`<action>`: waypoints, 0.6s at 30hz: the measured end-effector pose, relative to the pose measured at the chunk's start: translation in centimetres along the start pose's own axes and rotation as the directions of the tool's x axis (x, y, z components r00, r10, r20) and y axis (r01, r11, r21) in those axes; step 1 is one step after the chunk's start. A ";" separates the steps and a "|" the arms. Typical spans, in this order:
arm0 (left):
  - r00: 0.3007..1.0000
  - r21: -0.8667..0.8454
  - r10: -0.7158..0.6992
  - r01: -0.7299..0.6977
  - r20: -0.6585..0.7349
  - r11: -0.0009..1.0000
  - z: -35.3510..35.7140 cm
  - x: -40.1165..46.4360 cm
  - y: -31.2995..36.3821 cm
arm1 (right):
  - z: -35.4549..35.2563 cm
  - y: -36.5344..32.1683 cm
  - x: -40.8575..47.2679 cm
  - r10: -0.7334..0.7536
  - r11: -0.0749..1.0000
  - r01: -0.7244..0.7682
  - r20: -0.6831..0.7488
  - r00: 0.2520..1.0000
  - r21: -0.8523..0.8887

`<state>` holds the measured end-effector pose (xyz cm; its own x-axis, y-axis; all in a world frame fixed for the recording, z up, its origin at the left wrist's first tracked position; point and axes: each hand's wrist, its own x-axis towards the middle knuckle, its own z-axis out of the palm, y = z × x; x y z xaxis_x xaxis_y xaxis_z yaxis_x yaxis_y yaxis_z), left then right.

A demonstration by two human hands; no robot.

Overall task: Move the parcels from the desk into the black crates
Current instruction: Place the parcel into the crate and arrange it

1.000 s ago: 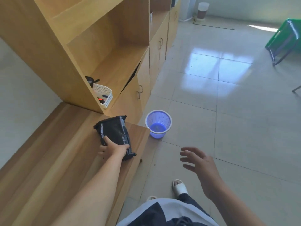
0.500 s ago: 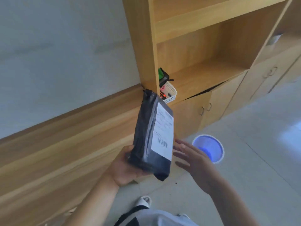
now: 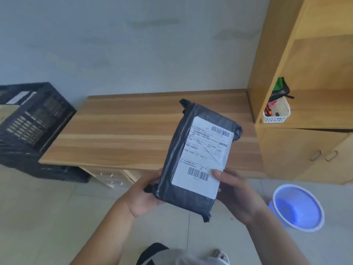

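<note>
Now, from the head view, a black plastic-wrapped parcel with a white shipping label [image 3: 198,159] is held up in front of the long wooden desk [image 3: 133,129], clear of its top. The left hand [image 3: 143,196] cups the parcel's lower left corner, fingers curled behind it; the right hand [image 3: 235,192] grips the lower right edge, thumb pressed on the label. Left of the desk stands a black slatted plastic crate [image 3: 36,115] with pale items already inside, stacked on a second one, I judge. No other parcel shows on the desk, so this may be the last; it is not yet in a crate. Right of the desk sits a blue mesh wastebasket [image 3: 298,207].
</note>
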<state>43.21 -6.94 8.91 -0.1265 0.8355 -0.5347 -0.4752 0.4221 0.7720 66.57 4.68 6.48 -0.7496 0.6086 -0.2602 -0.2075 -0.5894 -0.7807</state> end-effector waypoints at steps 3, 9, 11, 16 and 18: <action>0.992 0.121 0.123 -0.123 0.014 0.985 -2.5 -1.4 1.8 | 1.8 -1.1 -0.9 -0.071 0.990 0.064 -0.050 0.996 -0.122; 0.965 0.346 0.184 -0.240 0.186 0.907 -4.7 -5.6 2.4 | 6.8 -1.2 -2.6 -0.149 0.953 0.104 -0.141 0.979 -0.285; 0.962 0.336 0.216 -0.260 0.165 0.905 -5.6 -7.0 2.5 | 8.9 -0.7 -3.3 -0.133 0.955 0.087 -0.145 0.980 -0.282; 0.949 0.280 0.253 -0.299 0.188 0.912 -8.5 -11.4 2.0 | 14.3 0.0 -4.5 -0.085 0.950 0.042 -0.127 0.988 -0.309; 0.940 0.245 0.283 -0.324 0.190 0.914 -9.5 -13.3 1.8 | 16.5 0.1 -4.9 -0.090 0.940 0.048 -0.110 0.990 -0.337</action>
<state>35.78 -20.64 14.11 -0.0883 0.9717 -0.2193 -0.1796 0.2010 0.9630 59.83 -7.16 17.03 -0.6540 0.7142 -0.2496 -0.0191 -0.3454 -0.9382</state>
